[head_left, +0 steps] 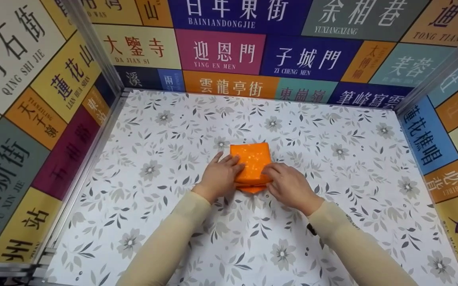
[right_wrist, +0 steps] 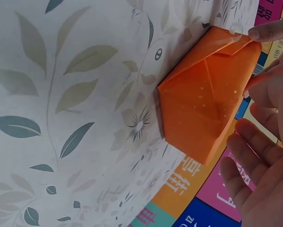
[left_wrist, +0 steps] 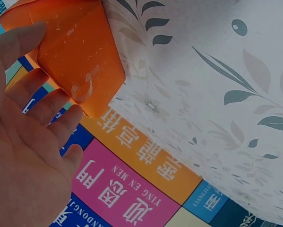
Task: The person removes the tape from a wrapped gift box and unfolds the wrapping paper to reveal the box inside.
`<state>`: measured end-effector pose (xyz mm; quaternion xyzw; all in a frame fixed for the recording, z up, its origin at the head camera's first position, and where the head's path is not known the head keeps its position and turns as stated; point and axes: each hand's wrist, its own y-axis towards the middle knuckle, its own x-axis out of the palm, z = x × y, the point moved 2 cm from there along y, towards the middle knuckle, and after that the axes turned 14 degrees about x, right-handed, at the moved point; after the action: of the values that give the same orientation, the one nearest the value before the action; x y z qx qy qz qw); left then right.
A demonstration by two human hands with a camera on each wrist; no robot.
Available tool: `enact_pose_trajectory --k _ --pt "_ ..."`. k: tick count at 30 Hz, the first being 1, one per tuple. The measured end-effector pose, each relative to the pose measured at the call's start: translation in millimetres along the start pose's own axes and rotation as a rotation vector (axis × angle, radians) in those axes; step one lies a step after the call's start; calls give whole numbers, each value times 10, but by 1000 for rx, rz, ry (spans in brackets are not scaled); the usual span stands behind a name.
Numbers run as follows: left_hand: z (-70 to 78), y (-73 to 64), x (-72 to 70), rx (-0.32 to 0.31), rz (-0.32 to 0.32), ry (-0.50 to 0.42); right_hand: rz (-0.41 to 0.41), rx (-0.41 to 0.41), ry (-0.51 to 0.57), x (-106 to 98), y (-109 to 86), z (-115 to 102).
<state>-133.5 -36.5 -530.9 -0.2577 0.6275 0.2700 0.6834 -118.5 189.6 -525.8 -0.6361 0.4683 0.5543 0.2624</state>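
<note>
An orange paper-wrapped package (head_left: pixel 250 161) with small light specks lies on the flowered surface, a folded pointed flap on its near side. My left hand (head_left: pixel 222 174) rests against its left side, fingers extended onto the top. In the left wrist view the left hand (left_wrist: pixel 32 127) has its thumb tip against the orange paper (left_wrist: pixel 80 52) and its other fingers loosely spread. At the near right edge, my right hand (head_left: pixel 290 184) pinches the wrapping. The right wrist view shows the right hand (right_wrist: pixel 259 156) with thumb and forefinger at the corner of the folded end (right_wrist: pixel 207 90).
A white sheet with grey flowers and leaves (head_left: pixel 149 171) covers the table. Panels with colourful street-name signs (head_left: pixel 221 51) stand at the back and both sides. Metal posts (head_left: pixel 101 43) mark the back corners.
</note>
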Motion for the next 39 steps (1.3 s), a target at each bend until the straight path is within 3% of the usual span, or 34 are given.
enact_pose_trajectory --k 6,12,25,39 --pt "-1 0 -5 2 -12 7 -92 80 -30 38 66 101" --pt "5 -1 -3 8 -13 -3 -172 109 -63 77 83 114" --pt "-13 -5 27 14 -40 -16 -99 91 -109 82 161 -2" --pt "6 -13 8 46 13 -17 -60 94 -116 63 179 -37"
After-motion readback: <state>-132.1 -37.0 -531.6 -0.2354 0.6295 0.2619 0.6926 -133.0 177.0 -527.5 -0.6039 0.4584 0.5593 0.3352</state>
